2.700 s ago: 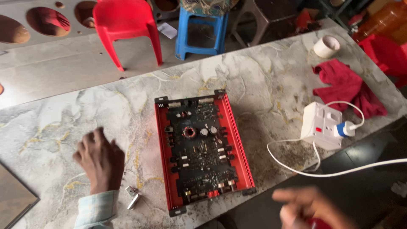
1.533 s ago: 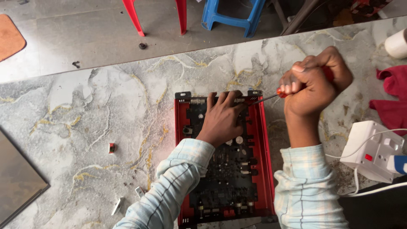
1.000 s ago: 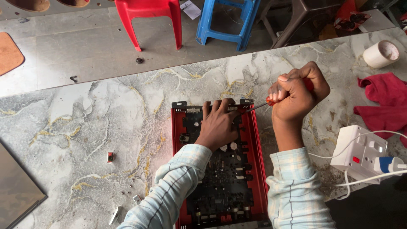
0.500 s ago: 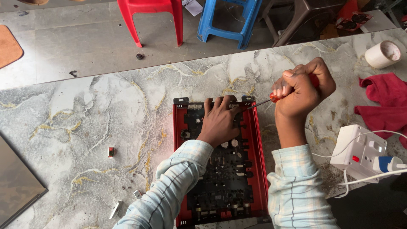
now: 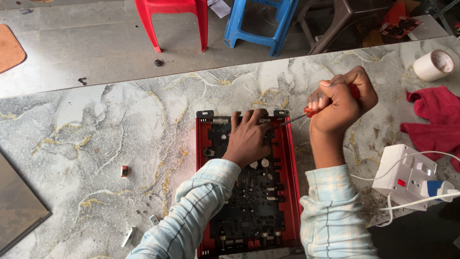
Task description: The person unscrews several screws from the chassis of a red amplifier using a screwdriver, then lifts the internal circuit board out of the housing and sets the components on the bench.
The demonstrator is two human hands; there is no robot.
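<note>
Both hands have come onto the unit since the earliest frame, where they lay apart on the surface (image 5: 96,124); over the last second they have barely shifted. Left hand (image 5: 247,139) rests flat, fingers spread, on the far end of the black circuit board (image 5: 254,206) inside the red open chassis (image 5: 203,192), which lies near the surface's near edge. Right hand (image 5: 342,98) has its grip fully closed around a red-handled screwdriver (image 5: 306,114), shaft angled down to the chassis's far right corner.

Progress, as judged: the cover is already off and the board is exposed. Small loose parts (image 5: 125,170) lie to the left. Work at the far right corner looks unfinished. A white socket box (image 5: 405,175) stands to the right.
</note>
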